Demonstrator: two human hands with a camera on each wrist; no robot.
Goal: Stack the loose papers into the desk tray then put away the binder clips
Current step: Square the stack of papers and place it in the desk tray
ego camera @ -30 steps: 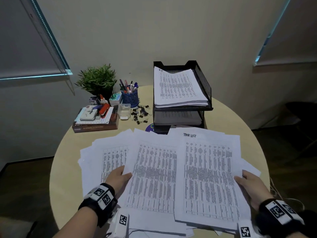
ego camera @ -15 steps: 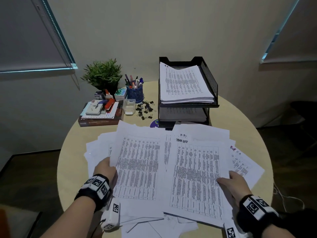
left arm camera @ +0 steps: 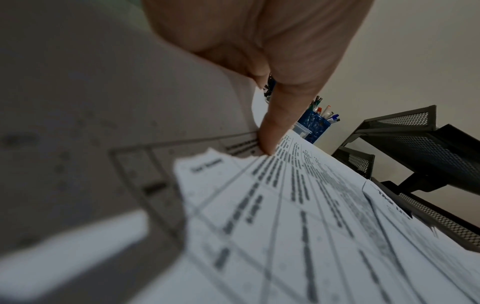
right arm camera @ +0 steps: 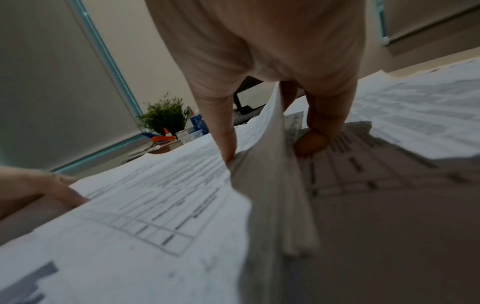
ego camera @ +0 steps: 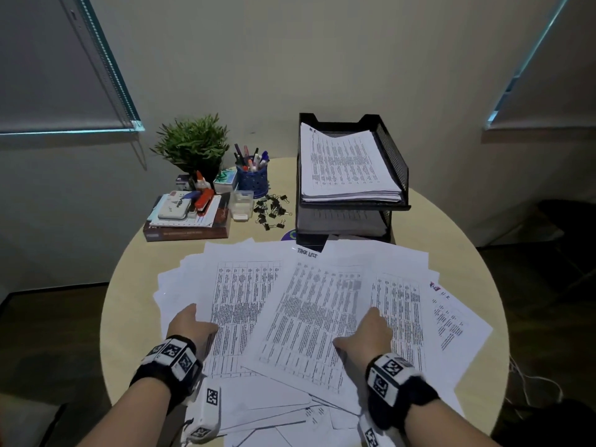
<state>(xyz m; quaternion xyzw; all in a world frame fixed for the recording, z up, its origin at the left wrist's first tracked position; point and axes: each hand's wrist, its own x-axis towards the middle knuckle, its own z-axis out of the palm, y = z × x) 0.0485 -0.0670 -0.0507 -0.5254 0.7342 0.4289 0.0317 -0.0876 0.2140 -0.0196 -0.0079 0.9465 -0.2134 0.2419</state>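
Gathering the fanned white printed paper sheets (ego camera: 309, 317) on the round beige desk (ego camera: 129, 317) works best inward: the left hand (ego camera: 193, 327) and right hand (ego camera: 371, 333) each pinch sheet edges. Square them before the black mesh desk tray (ego camera: 392, 162); small black binder clips (ego camera: 272, 211) lie beside it.

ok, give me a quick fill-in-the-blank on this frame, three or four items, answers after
1. The binder clips lie loose on the table between the clear box and the desk ____.
2. The pens stand in a ____ cup.
3. The right hand pinches a bundle of loose ____.
4. The handwritten heading on one sheet reads "TASK ____".

Missing words: tray; blue; papers; LIST
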